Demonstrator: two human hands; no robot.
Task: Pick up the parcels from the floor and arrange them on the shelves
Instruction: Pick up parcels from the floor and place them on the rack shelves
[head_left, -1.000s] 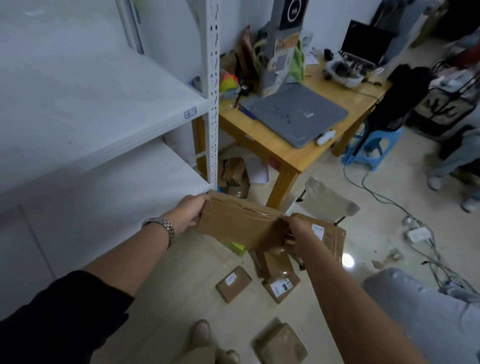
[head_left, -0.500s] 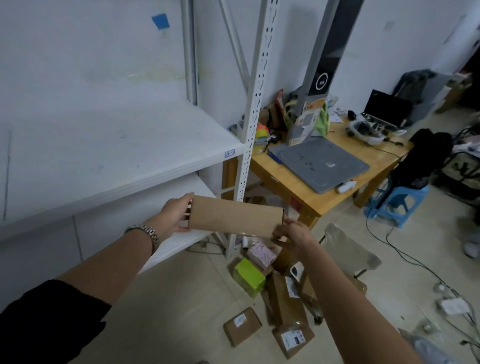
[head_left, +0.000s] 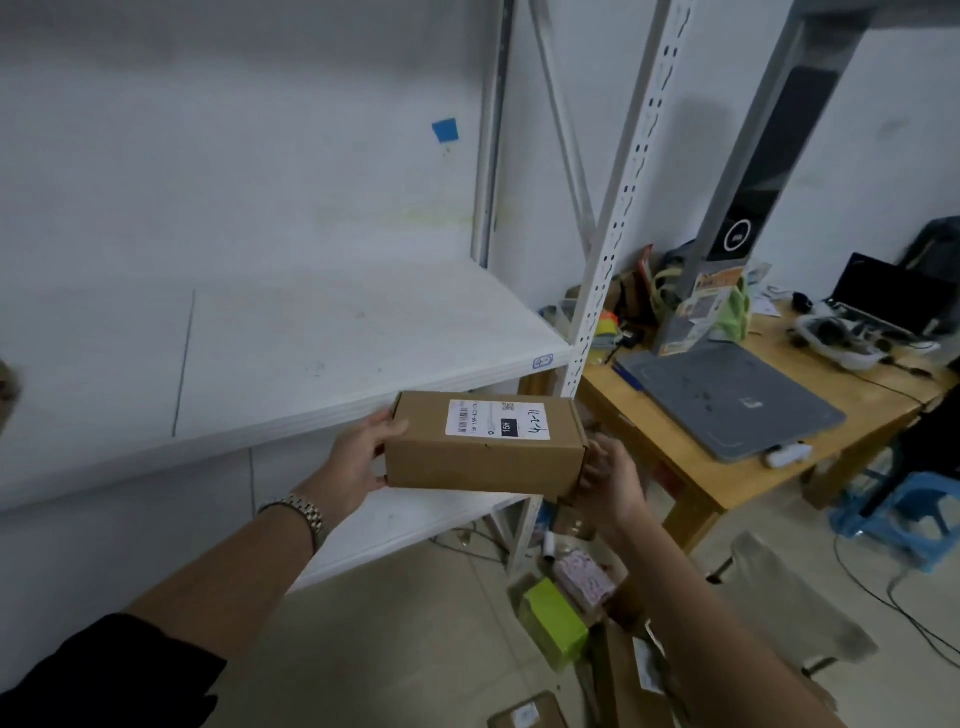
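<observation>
Now left hand (head_left: 357, 463) and right hand (head_left: 609, 480) grip opposite ends of the labelled cardboard parcel (head_left: 480, 460), just beside the shelf (head_left: 311, 343).

a grey pad (head_left: 727, 400) lies on the wooden desk (head_left: 727, 483) (a blue stool (head_left: 935, 491) stands just beside it).
</observation>
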